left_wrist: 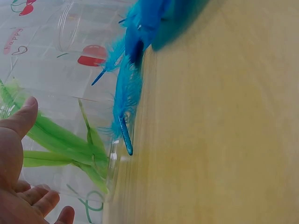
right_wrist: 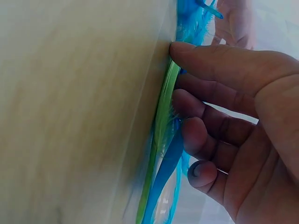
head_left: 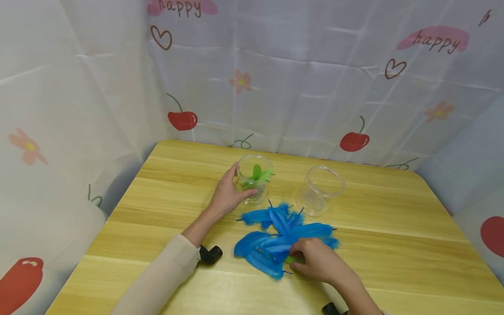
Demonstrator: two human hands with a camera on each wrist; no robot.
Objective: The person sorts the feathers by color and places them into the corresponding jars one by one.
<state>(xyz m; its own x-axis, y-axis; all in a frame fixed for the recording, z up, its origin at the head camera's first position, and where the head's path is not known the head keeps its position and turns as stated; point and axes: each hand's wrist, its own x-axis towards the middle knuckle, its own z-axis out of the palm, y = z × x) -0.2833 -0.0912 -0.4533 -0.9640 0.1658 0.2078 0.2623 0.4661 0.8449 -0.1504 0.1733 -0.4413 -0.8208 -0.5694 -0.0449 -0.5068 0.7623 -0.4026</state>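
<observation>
- Wooden table [head_left: 393, 227], cherry-print curtain behind.
- Left hand [head_left: 228, 192], frame centre, fingers wrapped round the jar of green feathers [head_left: 253, 178], steadying it upright.
- Right hand [head_left: 316, 260], lower centre, fingertips pinching a green feather [right_wrist: 161, 126] out of the blue feathers [head_left: 275, 238].
- Empty jar [head_left: 320, 189] waits right of centre.

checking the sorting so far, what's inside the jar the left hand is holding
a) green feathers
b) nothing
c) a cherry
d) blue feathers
a: the clear jar gripped by the left hand holds green feathers, seen also in the left wrist view, while the blue feathers lie on the table.
</observation>
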